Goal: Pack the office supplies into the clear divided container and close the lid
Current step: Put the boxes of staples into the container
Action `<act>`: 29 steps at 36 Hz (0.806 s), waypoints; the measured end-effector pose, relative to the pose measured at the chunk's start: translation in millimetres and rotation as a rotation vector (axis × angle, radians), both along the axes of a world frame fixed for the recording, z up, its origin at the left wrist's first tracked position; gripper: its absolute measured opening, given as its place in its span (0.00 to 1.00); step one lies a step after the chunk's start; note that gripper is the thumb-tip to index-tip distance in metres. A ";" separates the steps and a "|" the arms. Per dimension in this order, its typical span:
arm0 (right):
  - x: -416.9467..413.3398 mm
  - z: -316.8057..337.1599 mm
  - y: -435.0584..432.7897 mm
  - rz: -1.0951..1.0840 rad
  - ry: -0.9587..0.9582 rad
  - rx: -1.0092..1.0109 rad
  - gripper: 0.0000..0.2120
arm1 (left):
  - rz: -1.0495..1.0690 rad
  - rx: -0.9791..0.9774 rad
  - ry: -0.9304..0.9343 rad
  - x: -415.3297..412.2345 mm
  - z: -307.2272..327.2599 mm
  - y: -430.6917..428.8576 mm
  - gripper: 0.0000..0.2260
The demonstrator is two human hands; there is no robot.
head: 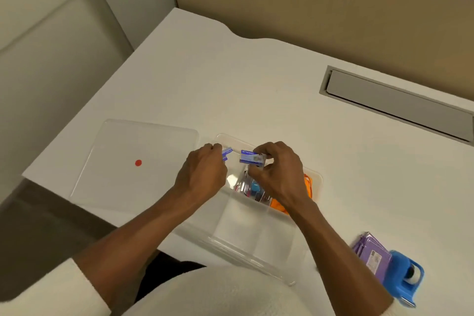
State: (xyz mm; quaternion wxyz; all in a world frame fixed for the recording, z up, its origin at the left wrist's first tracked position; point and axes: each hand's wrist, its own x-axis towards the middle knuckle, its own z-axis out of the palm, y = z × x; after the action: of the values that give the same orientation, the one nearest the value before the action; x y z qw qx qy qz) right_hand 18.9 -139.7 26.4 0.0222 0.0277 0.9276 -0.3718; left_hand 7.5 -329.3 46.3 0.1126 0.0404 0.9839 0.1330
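Observation:
The clear divided container [246, 256] sits on the white desk in front of me, lid off. Above its far compartments my left hand [201, 174] pinches a small blue box [227, 152]. My right hand [280, 174] holds a second small blue-and-white box [251, 158] just to the right of it. A middle compartment holds several small items, among them a blue one [255, 186]. An orange object [307, 185] lies in the right compartment, partly hidden by my right wrist. The near compartments look empty. The clear lid [115, 161], marked with a red dot, lies flat to the left.
Purple packets [370, 251] and a blue tape dispenser [405, 274] lie on the desk at the right, near the front edge. A grey cable hatch [395, 102] is set into the desk at the back right. A beige partition stands behind.

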 end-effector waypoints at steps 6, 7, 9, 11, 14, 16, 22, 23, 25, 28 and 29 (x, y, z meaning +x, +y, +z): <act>-21.6 -10.3 -38.8 0.224 0.034 0.238 0.16 | 0.071 -0.063 -0.041 6.0 -6.9 -2.4 0.05; -23.4 -12.6 -42.8 0.245 0.037 0.273 0.17 | 0.078 -0.066 -0.048 6.1 -7.3 -2.5 0.06; -24.9 -15.2 -49.2 0.276 0.033 0.314 0.19 | 0.088 -0.051 -0.060 7.0 -8.1 -2.3 0.09; -23.0 -16.5 -52.8 0.289 0.044 0.327 0.22 | 0.092 -0.037 -0.067 9.3 -7.5 -2.0 0.13; -16.2 -16.6 -50.9 0.291 0.065 0.311 0.25 | 0.076 -0.043 -0.072 11.3 -4.8 -1.0 0.18; -9.5 -15.8 -45.8 0.273 0.094 0.275 0.23 | 0.056 -0.065 -0.062 11.7 -0.4 0.4 0.19; 26.0 -7.6 -18.4 0.085 0.158 0.120 0.14 | -0.060 -0.145 0.028 18.6 17.2 14.7 0.15; 33.9 -5.9 -11.5 0.043 0.159 0.097 0.13 | -0.085 -0.116 0.039 20.0 17.7 18.8 0.15; 50.7 -2.7 3.6 -0.056 0.157 0.066 0.12 | -0.135 -0.041 0.063 23.1 19.7 30.3 0.15; 79.2 -0.2 27.9 -0.210 0.162 0.037 0.10 | -0.261 0.008 0.086 29.4 25.2 57.5 0.12; 89.3 0.5 36.1 -0.259 0.166 0.037 0.10 | -0.315 0.018 0.087 32.0 25.5 67.7 0.12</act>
State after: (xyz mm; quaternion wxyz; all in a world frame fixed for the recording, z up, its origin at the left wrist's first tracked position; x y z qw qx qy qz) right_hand 108.2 -103.6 27.0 -0.1032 0.1169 0.9217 -0.3552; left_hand 39.6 -261.6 71.7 0.0888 0.2008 0.9681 0.1207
